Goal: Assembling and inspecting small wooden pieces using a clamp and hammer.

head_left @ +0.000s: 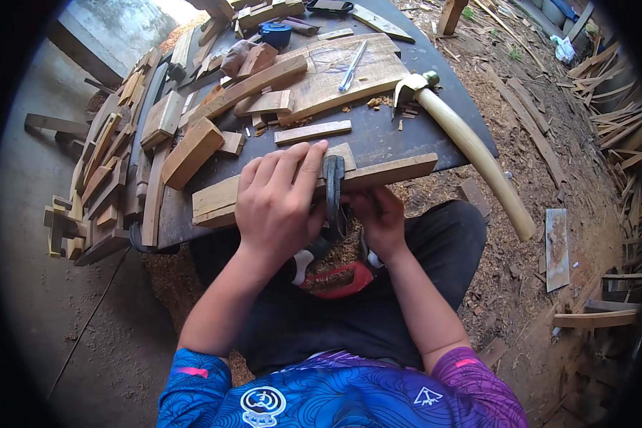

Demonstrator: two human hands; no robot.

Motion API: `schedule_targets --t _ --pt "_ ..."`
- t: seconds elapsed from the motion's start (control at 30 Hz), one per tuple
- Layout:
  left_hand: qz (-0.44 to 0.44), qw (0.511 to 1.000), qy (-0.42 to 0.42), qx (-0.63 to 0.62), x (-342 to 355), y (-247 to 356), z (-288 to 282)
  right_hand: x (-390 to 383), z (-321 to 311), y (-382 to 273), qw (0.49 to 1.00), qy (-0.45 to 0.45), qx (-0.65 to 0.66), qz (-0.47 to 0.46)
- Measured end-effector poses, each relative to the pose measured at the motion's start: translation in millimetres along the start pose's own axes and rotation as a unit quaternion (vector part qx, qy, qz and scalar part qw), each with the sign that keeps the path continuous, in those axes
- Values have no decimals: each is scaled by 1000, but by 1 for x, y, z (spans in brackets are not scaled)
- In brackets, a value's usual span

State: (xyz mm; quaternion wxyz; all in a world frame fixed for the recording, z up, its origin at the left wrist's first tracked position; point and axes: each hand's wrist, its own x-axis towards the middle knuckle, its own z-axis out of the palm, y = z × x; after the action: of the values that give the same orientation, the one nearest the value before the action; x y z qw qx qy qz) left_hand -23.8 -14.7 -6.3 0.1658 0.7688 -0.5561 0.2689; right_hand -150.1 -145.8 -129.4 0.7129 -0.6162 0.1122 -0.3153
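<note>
A long wooden piece (392,170) lies along the near edge of the table. A dark metal C-clamp (333,192) grips it near its middle, together with a short wooden block (344,155). My left hand (282,196) is wrapped over the wooden piece just left of the clamp, fingers pressed together on top. Below the table edge, my right hand (384,222) is closed at the lower part of the clamp, its fingertips partly hidden under the wood. A small wooden strip (313,133) lies just beyond my left hand.
A claw hammer (471,135) with a pale handle overhangs the table's right edge. A wide board (374,68) bears a pen (353,65). Wood offcuts (192,153) crowd the left side, near a blue tape measure (274,34). A red curved object (339,282) is between my legs.
</note>
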Motion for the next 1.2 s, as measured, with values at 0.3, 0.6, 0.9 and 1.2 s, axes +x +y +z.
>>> schedule_targets --t 0.3,0.6,0.9,1.2 --pt "-13 999 -13 -38 12 10 -8 -18 -16 17 976 -49 -185 -104" --pt "7 978 -113 -178 6 -4 -34 -22 -23 35 895 -69 -423 -125" --pt "1 988 -64 -138 14 5 -26 -12 -50 69 967 -100 102 209" --pt "-5 988 -76 -135 10 1 -23 -30 -16 78 981 -133 -143 0"
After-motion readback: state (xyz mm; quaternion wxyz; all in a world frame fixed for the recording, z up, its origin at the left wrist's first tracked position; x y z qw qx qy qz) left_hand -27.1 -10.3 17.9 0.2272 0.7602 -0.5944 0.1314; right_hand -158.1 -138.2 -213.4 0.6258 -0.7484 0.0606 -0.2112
